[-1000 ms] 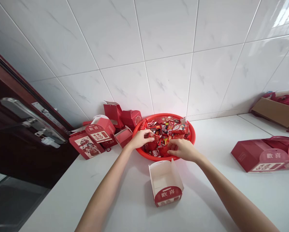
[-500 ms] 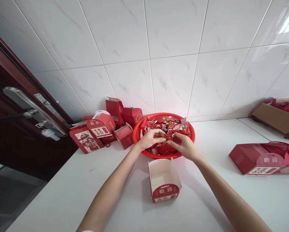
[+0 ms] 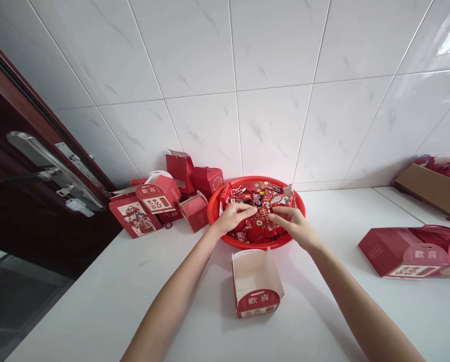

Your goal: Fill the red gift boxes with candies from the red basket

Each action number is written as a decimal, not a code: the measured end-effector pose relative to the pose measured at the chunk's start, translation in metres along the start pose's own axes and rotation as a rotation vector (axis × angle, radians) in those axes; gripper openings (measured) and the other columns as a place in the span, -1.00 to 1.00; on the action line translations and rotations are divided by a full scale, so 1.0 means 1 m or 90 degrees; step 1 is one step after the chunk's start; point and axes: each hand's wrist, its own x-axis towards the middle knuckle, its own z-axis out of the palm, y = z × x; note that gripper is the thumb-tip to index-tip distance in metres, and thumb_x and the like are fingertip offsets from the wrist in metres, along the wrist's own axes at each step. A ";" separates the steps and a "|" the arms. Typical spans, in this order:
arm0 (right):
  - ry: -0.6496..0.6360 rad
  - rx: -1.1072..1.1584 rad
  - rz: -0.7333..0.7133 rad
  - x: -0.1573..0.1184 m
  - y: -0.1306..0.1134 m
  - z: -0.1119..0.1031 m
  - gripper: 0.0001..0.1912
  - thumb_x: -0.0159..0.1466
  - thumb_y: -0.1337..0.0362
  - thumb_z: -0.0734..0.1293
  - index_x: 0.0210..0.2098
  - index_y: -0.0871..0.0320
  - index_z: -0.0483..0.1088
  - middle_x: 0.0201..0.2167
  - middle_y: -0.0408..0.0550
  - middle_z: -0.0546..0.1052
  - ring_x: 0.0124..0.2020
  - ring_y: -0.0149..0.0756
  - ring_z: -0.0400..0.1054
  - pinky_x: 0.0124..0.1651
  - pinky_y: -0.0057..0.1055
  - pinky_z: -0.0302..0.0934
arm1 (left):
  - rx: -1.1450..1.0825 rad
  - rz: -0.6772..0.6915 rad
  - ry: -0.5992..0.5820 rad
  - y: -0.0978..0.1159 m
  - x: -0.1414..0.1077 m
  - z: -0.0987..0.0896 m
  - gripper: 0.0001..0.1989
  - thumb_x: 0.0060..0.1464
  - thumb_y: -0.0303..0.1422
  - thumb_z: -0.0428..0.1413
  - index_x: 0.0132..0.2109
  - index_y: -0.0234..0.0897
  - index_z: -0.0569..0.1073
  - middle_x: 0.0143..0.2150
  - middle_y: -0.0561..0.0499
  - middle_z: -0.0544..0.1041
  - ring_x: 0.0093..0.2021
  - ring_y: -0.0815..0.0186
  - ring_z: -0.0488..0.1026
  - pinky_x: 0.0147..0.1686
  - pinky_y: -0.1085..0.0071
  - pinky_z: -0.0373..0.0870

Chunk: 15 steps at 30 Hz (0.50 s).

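Observation:
A small red packet [image 3: 263, 213] with pale printed characters and flowers is held between my hands, above the sweets. My left hand [image 3: 234, 218] pinches its left edge between thumb and fingers. At its right edge, my right hand [image 3: 293, 224] grips it the same way. Beneath lies a round red plastic basket [image 3: 211, 215] heaped with wrapped sweets [image 3: 253, 233], partly hidden by my hands. Directly in front of the basket stands an open red gift box [image 3: 257, 301] with a cream inside; no contents show in it.
Several red gift boxes [image 3: 157, 198] crowd the left of the white counter [image 3: 195, 301], near a dark door with a metal handle [image 3: 46, 173]. A closed red box [image 3: 402, 254] with a ribbon sits right, below a cardboard carton [image 3: 432, 186]. A tiled wall [image 3: 272, 130] rises behind.
The packet has turned flatter towards me, so more of its printed front shows. My hands have moved slightly apart at its edges. The view has shifted a little.

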 end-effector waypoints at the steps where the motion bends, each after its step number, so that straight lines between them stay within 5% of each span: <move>1: 0.012 -0.004 0.000 0.000 0.000 -0.001 -0.53 0.15 -0.19 0.45 -0.46 0.12 0.45 -0.48 -0.11 0.48 -0.38 -0.23 0.40 -0.26 -0.31 0.31 | -0.002 0.000 0.006 0.000 0.000 0.000 -0.58 0.05 0.02 0.26 -0.37 -0.30 0.65 -0.37 0.00 0.62 -0.28 0.21 0.46 -0.16 0.31 0.34; 8: 0.153 0.019 0.014 0.008 0.007 0.006 -0.46 0.04 -0.25 0.48 -0.33 0.11 0.55 -0.42 -0.06 0.58 -0.41 -0.17 0.46 -0.26 -0.22 0.41 | -0.004 0.003 0.022 -0.002 0.000 0.001 -0.58 0.06 0.01 0.24 -0.39 -0.30 0.62 -0.38 -0.01 0.60 -0.31 0.23 0.43 -0.20 0.32 0.33; 15: 0.225 0.086 0.022 0.010 0.009 0.008 -0.40 -0.09 -0.25 0.57 -0.32 0.12 0.58 -0.32 0.03 0.64 -0.25 -0.09 0.49 -0.16 -0.21 0.40 | 0.022 0.006 -0.045 0.000 -0.002 0.002 -0.49 0.12 0.04 0.20 -0.55 -0.30 0.45 -0.58 0.11 0.31 -0.47 0.37 0.20 -0.38 0.39 0.20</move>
